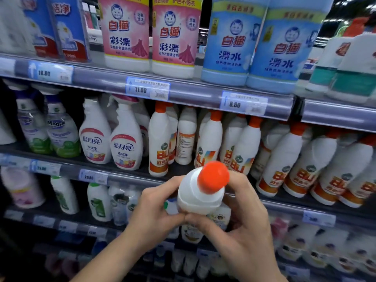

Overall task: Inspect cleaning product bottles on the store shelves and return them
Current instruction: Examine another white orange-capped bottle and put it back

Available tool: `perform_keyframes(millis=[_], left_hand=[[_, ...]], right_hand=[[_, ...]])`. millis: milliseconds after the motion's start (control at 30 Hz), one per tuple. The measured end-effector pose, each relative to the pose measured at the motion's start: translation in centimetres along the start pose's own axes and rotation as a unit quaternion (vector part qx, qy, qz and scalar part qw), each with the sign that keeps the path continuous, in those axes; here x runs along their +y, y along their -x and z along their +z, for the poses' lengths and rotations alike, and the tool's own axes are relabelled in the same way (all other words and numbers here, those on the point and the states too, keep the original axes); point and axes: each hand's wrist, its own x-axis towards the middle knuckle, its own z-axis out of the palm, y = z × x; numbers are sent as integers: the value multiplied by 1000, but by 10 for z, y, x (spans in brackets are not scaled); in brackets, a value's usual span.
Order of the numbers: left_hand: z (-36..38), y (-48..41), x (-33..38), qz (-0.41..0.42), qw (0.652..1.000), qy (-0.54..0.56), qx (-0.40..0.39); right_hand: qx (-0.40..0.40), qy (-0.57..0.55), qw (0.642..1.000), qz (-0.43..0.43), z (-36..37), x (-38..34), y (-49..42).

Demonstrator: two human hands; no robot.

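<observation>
We held the white bottle (198, 200) before the middle shelf's front edge (130, 180), left hand (156, 216) and right hand (246, 226) both gripping its body. Its label was hidden, with only the orange cap (213, 177) facing us. Matching bottles (284, 159) stood behind it, and the lower shelves were blurred.

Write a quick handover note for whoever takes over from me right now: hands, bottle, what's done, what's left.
Left hand: grips the white bottle from its left side.
Right hand: grips the same bottle from the right; the thumbs meet in front.
Bottle: off the shelf, orange cap on, top tipped toward the camera, held in front of the middle shelf.
Done: one bottle in hand, under inspection.
Left: set it back among the matching orange-capped bottles on that shelf, then check others.
</observation>
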Motion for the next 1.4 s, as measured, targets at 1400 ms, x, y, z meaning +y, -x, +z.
perform_keyframes(millis=[1400], left_hand=[[-38,-45,-10,-374,843,372,-105]], right_hand=[[-15,-186,906,380,43,29,-67]])
